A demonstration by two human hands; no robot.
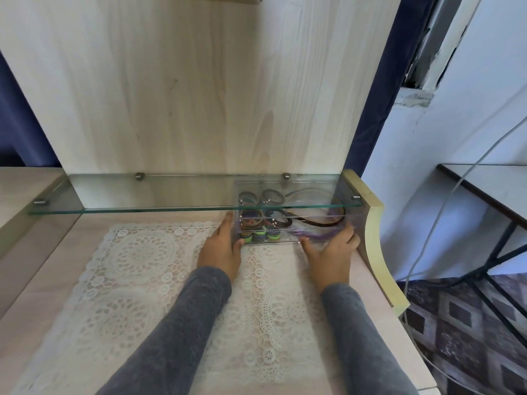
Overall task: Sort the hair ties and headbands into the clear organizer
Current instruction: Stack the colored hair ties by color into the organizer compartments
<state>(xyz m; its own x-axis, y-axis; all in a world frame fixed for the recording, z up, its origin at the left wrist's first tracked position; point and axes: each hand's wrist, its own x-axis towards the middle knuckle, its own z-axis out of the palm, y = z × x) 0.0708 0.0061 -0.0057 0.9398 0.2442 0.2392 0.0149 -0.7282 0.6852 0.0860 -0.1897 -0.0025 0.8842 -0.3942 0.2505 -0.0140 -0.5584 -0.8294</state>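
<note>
The clear organizer (288,241) stands on the wooden table, tucked under the glass shelf at the right. Its left compartments hold several hair ties (252,216), dark, brown and striped green. Headbands (319,220), brown and purple, curve through its right part. My left hand (221,249) holds the organizer's left end, fingers along the side and thumb at the front corner. At the right front corner my right hand (332,252) grips it the same way.
A glass shelf (142,210) on metal pegs juts out above the organizer. A white lace mat (137,269) covers the table's middle. A curved yellow-edged side panel (373,238) closes the table's right side. Beyond it lie patterned carpet and a cable.
</note>
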